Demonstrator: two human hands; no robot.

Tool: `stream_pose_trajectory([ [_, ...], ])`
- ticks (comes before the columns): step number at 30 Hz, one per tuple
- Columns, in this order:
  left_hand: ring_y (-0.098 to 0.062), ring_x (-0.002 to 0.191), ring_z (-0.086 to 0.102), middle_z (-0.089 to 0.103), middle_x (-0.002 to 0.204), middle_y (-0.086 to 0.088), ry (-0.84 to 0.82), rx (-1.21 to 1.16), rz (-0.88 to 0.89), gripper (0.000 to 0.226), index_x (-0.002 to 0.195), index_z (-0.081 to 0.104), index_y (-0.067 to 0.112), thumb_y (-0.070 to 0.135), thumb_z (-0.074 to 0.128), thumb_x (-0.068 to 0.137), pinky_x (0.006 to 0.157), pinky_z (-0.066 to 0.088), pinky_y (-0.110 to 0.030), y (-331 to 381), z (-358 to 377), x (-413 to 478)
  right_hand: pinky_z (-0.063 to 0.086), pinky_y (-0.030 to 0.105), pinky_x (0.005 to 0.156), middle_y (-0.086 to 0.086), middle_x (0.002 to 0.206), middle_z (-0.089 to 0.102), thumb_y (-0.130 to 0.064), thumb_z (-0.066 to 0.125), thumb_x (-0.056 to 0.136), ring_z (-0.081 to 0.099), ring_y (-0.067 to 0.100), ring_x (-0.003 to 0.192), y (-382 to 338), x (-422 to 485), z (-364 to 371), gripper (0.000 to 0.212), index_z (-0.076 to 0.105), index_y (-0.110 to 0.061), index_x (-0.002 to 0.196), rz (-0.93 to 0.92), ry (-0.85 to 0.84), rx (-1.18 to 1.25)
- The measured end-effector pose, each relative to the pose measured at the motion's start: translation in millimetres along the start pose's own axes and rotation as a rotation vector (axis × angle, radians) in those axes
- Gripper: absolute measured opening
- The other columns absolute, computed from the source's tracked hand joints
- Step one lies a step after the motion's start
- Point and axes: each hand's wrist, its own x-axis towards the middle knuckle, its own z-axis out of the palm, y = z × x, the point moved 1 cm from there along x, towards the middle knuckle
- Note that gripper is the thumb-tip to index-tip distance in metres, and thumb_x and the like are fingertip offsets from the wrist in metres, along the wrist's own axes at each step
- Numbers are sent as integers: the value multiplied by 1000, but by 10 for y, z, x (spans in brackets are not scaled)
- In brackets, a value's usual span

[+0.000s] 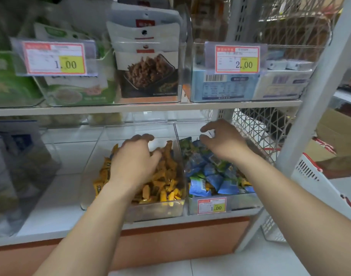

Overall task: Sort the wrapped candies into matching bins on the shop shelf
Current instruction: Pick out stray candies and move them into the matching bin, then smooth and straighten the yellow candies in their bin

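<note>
a: where are the candies?
b: yellow candies (160, 182) fill the left bin (154, 212), blue candies (214, 176) the right bin (242, 204).
a: hands?
b: left hand (134, 158) lies on yellow, grip unclear; right hand (224, 140) hovers over blue, fingers apart.

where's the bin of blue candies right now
Head view: the bin of blue-wrapped candies sits on the lower shelf, right of centre, beside the yellow-candy bin, under the right hand.

left bin (154, 210) beside right bin (244, 202), both on lower shelf (61, 196); basket (256, 132) rightward
</note>
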Motion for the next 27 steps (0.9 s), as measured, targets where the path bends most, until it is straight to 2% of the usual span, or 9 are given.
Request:
stream_pose_trajectory([
  [2,-27,119,56,61,133,0,15,22,-34,50,138,52,26,43,57,92,93,50,-41,-221,-134,16,45,26,80,-7,120,58,-42,64,89,58,14,106,-271,-63,116,10,65,-41,99,-74,-68,67],
  [6,-30,126,49,54,140,-7,50,38,-91,52,142,49,21,38,59,94,96,48,-44,-715,-311,-25,47,29,85,-10,109,56,-47,59,82,56,12,101,-829,-135,461,11,62,-43,91,-245,-226,71],
  [8,-30,126,52,54,141,-7,53,7,-157,53,142,49,22,39,60,93,94,50,-44,-974,-383,-49,46,31,86,-8,114,56,-50,57,85,53,13,102,-1078,-74,684,16,64,-42,98,-293,-307,15],
  [12,-29,109,64,65,127,-4,28,-97,-227,48,137,54,22,31,64,91,88,54,-39,-1309,-384,-74,40,25,73,-8,115,60,-42,61,92,55,12,101,-1402,218,1153,21,69,-30,108,-262,-435,29],
  [16,-25,101,68,68,123,3,9,-157,-246,43,133,57,26,18,59,91,89,55,-40,-1476,-289,-70,46,32,93,3,129,60,-33,61,94,56,22,118,-1500,587,1677,36,61,-19,127,-231,-488,-5],
  [18,-14,91,68,68,122,7,30,-208,-234,41,131,58,27,20,60,91,85,53,-29,-1535,-265,-71,43,33,101,6,141,53,-37,64,94,52,24,126,-1495,759,1896,50,52,-19,139,-177,-541,-53],
  [20,8,73,59,67,115,13,44,-270,-220,37,130,59,29,25,61,93,75,45,-19,-1575,-248,-84,40,34,105,5,148,48,-45,68,90,49,25,131,-1476,902,2063,65,46,-21,146,-118,-624,-68],
  [22,19,65,53,62,105,21,55,-319,-210,34,129,60,31,30,59,95,68,42,-16,-1594,-234,-101,41,38,108,3,145,51,-57,70,85,51,25,129,-1466,1005,2173,70,50,-24,144,-88,-707,-74],
  [27,14,75,56,59,103,23,52,-352,-202,32,129,58,35,36,55,97,78,53,-26,-1595,-243,-118,47,32,79,5,114,67,-57,69,86,62,23,103,-1547,1096,2353,49,69,-16,113,-175,-692,-110],
])
